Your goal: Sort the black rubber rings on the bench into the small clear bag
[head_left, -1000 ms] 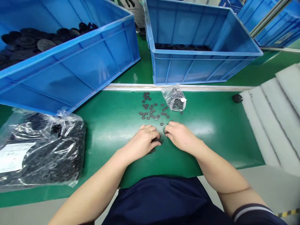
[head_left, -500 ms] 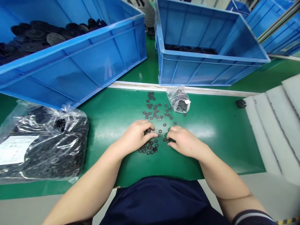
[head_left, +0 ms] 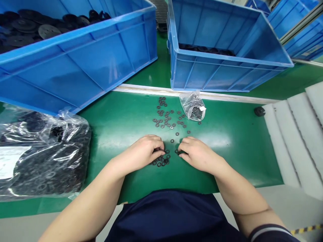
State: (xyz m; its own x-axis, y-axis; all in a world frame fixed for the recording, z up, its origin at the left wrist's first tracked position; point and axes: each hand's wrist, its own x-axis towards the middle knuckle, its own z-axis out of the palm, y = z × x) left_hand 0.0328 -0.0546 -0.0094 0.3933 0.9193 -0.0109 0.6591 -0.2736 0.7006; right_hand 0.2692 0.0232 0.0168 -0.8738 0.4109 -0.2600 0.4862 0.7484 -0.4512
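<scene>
My left hand (head_left: 146, 151) rests on the green table with its fingers curled over black rings at the edge of a loose pile (head_left: 160, 162). Thumb and fingertips close around some of these rings, partly hidden by the hand. Across a small gap, my right hand (head_left: 198, 154) has its fingers bent together, pinching at small black rings (head_left: 176, 152) by the thumb. Beyond both hands lies a scatter of thicker black washers (head_left: 166, 116), with one shinier washer (head_left: 172, 127) among them. A single washer (head_left: 172, 141) sits between the two groups.
A small clear bag (head_left: 193, 106) of washers lies behind the scatter. At left stands a large clear bag (head_left: 50, 168) of black rings. Two blue bins (head_left: 101, 60) (head_left: 227, 74) with black parts stand behind. White foam sheets (head_left: 290, 134) and a black round part (head_left: 259, 111) are at right.
My left hand moved left, uncovering the ring pile, then lowered its fingers onto the rings. My right hand came slightly nearer my body, and a washer now lies beyond it. The view shifted a little.
</scene>
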